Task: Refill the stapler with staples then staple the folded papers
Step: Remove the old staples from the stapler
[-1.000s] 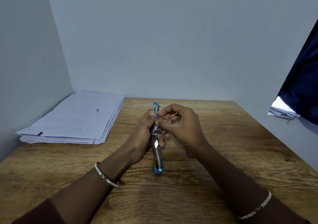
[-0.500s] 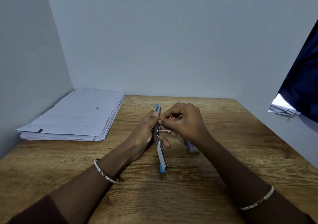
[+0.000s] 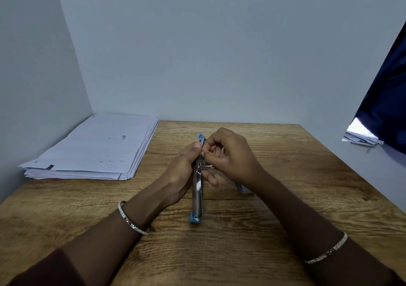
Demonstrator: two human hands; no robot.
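In the head view, a long stapler of blue plastic and bright metal (image 3: 197, 194), swung open into one straight line, is held over the middle of a brown wood-grain table (image 3: 285, 175). It is pointed away from the person: one blue end is seen low and near, just above or on the tabletop (which of the two cannot be told), and the other blue end is raised at the far side, above the knuckles.

The stapler is gripped around its middle by the left hand (image 3: 182, 171). The thumb is laid along its left side near the far end, and the fingers (image 3: 211, 179) are curled under it, so that their tips are seen on its right side.

The right hand (image 3: 232, 158) is closed, with thumb and forefinger pinched against the right edge of the metal rail in the far half. A thin pale strip (image 3: 208, 166) is seen jutting rightward from the rail, just below those fingertips; what it is cannot be told.

A small blue and white box (image 3: 244, 190) is partly hidden behind the right wrist. A stack of white printed papers (image 3: 94, 147) is laid at the far left corner.
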